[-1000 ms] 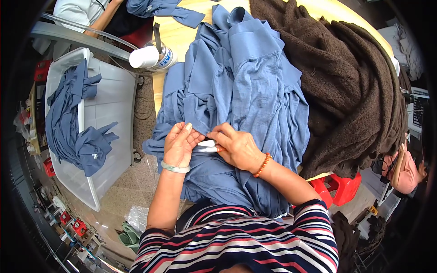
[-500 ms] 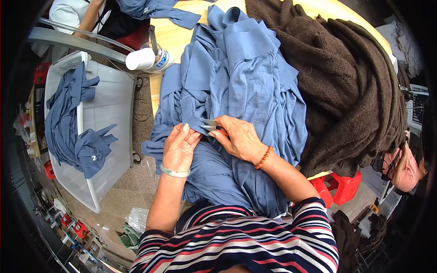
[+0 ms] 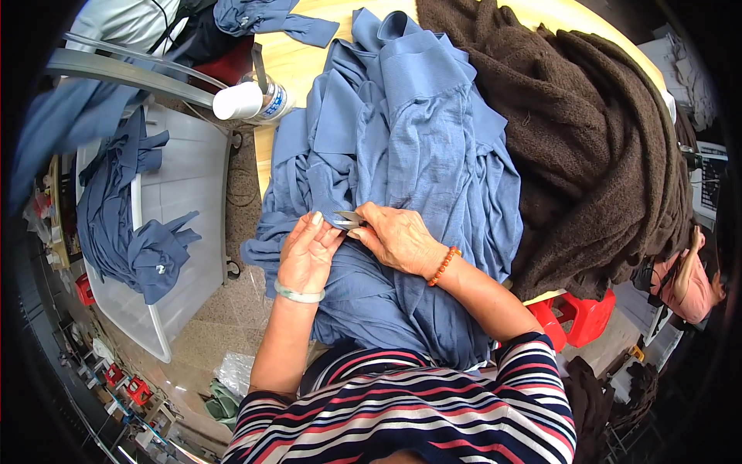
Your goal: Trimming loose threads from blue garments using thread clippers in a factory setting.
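The left hand lies palm-down on a heap of blue knit garments, its fingers close together and curled over a fold of the blue cloth, which it pinches at the fingertips. The right hand sits just beside it, fingers closed round a small pair of metal snips whose tip meets the same fold between the two hands. A pale green bangle circles the left wrist and a string of orange beads the right. The blue heap spreads across the near part of the pale wooden bench and hangs over its near edge toward the person's striped top. To its right, touching it, a large pile of dark brown knitwear covers the rest of the bench. At the bench's left edge a white cup-like container lies beside a small labelled bottle. Left of the bench, lower down, a white plastic bin holds more blue garments. At the far end lies another blue piece. Red stools stand on the floor at the right, near another person in a pink top.
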